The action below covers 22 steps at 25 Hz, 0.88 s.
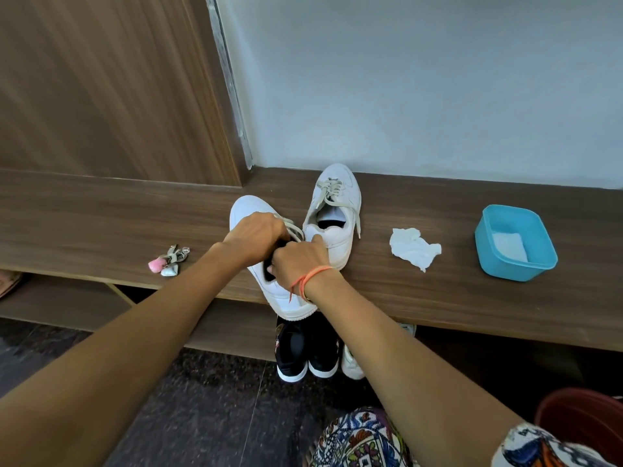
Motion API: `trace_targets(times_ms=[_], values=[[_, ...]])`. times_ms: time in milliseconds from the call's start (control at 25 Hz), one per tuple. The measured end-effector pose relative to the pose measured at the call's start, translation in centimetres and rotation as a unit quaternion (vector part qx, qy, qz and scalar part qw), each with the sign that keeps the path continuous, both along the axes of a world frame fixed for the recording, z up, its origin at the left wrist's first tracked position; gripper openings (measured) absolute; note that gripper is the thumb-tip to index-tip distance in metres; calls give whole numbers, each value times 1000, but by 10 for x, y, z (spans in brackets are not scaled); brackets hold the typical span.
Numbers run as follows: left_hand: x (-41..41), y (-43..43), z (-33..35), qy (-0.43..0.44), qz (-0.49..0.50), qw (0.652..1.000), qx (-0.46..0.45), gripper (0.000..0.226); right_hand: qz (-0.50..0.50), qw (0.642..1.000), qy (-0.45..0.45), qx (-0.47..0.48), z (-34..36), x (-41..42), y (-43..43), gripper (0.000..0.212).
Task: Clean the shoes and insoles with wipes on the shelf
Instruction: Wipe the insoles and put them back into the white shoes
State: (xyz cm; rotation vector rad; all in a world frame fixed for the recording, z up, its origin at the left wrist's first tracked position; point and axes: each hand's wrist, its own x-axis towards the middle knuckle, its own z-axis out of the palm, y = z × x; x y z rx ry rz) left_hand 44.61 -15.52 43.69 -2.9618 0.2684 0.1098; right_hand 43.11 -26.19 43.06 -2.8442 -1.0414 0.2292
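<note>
Two white sneakers stand on the brown wooden shelf [438, 298]. The near sneaker [286, 298] hangs partly over the shelf's front edge. My left hand [256, 239] grips its tongue and laces. My right hand [300, 264] is closed at the shoe's opening, fingers on something dark inside, probably the insole. The second sneaker [337, 210] sits behind, toe toward the wall, laces loose. A crumpled white wipe [413, 247] lies on the shelf to its right. A blue tub [515, 242] further right holds folded white wipes.
A small bunch of keys with a pink charm [168, 261] lies at the left of the shelf. Black shoes [305, 352] and a white shoe [352, 362] stand on the dark floor under the shelf. A red-brown bucket [583, 423] is at bottom right.
</note>
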Motion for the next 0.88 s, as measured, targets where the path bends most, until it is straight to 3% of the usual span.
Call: trace_targets(times_ms=[80,160,280,400,480,560,640,760,800,880], values=[[1,3,-1,-2,-5,1000,-4,26,7,999,31,6,2,2,5,28],[1,4,-2,-4,-14,1000,-19,28,-1,991,133,-8,2,6,6,25],[3,5,-4,-6,-25,999,-30,31,-6,963,257,-83,10,6,8,55],[2,7,-8,-13,-24,1000,-11,32,37,970,199,-136,16,-2,7,71],[-2,4,-8,-7,-6,1000,-23,32,57,983,117,-126,7,-9,1,62],[-11,1,-10,0,39,996,-79,28,36,998,40,-20,-8,-16,-11,41],[-23,-1,-13,-21,104,980,-169,25,-30,991,-9,129,-21,-25,-22,32],[-47,-18,-24,-113,179,946,-244,27,-157,931,-159,289,-27,-19,-39,28],[-54,-28,-28,-123,186,938,-264,26,-179,934,-150,271,-25,-11,-44,32],[-62,-46,-29,-87,193,925,-315,27,-158,973,-72,149,-22,9,-49,53]])
